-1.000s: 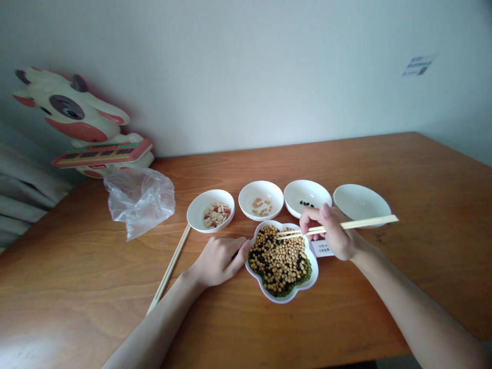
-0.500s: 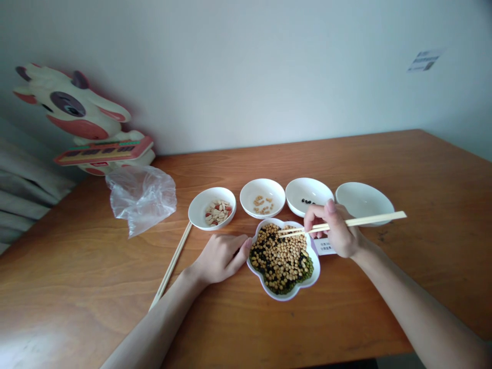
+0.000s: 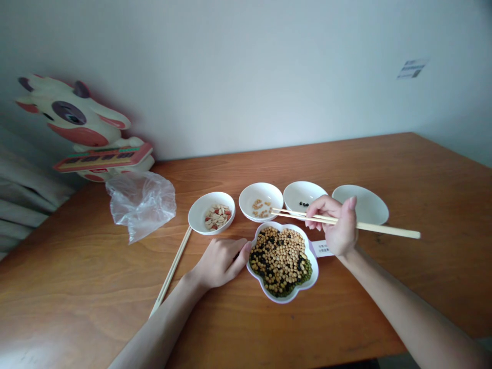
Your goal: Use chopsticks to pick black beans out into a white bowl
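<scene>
My right hand [image 3: 333, 223] grips a pair of pale wooden chopsticks [image 3: 378, 229]. Their tips are over the near right rim of a white bowl [image 3: 249, 193] with a few yellowish beans [image 3: 258, 206] in it. Whether a bean sits between the tips is too small to tell. Below them stands a flower-shaped dish [image 3: 315, 279] with a lilac outer edge, full of mixed soybeans [image 3: 284, 253], black beans and green beans. My left hand [image 3: 221, 262] rests on the table, thumb and fingers closed at the dish's left rim.
A bowl of peanuts [image 3: 218, 217] stands left, a bowl with black beans [image 3: 303, 204] and another white bowl [image 3: 363, 202] right. Spare chopsticks [image 3: 172, 269], a plastic bag [image 3: 142, 202] and a cow toy keyboard [image 3: 103, 159] lie left. A paper label [image 3: 322, 248] is beside the dish.
My right hand has lifted the chopstick tips out of the flower-shaped dish and moved them up to the bowl with yellowish beans. My left hand stays at the dish's rim.
</scene>
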A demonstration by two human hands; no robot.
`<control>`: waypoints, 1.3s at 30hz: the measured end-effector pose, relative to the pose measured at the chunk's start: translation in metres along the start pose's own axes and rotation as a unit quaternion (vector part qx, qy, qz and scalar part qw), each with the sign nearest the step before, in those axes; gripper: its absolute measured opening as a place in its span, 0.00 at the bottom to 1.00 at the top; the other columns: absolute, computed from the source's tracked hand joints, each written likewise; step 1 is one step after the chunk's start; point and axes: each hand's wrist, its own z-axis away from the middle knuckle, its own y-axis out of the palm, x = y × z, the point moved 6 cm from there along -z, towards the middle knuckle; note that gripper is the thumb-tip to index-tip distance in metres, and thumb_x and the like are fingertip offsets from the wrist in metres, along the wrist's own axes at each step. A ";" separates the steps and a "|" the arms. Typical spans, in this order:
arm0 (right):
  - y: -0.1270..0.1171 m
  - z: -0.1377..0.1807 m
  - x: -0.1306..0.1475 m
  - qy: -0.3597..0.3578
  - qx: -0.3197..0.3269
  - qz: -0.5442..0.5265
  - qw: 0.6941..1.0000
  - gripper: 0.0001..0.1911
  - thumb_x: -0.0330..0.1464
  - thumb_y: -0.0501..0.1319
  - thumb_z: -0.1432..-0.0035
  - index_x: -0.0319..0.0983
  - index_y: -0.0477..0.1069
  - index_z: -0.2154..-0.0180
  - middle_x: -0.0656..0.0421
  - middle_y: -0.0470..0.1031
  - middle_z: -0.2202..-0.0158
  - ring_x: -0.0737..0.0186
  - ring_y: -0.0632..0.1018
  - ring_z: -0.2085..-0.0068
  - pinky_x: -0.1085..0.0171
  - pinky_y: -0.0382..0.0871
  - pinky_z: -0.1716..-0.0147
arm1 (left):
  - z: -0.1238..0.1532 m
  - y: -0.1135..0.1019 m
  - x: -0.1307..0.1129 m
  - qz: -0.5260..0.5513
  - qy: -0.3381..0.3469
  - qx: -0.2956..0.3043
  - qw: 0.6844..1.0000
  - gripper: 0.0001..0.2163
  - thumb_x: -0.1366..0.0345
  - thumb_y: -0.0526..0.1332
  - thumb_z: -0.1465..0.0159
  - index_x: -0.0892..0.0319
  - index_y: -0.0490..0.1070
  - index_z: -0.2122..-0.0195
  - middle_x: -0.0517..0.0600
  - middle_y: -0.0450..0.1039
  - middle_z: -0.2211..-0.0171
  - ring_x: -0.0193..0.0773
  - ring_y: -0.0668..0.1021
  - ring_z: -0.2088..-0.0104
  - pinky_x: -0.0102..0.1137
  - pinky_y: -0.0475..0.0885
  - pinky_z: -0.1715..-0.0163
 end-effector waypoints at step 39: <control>0.004 0.010 -0.010 -0.014 0.189 0.105 0.976 0.42 0.57 0.35 0.26 0.40 0.74 0.72 0.58 0.72 0.78 0.62 0.72 0.76 0.63 0.63 0.77 | -0.001 -0.001 -0.002 -0.002 0.010 -0.008 1.000 0.17 0.60 0.46 0.21 0.57 0.60 0.69 0.45 0.69 0.73 0.33 0.68 0.74 0.32 0.59 0.70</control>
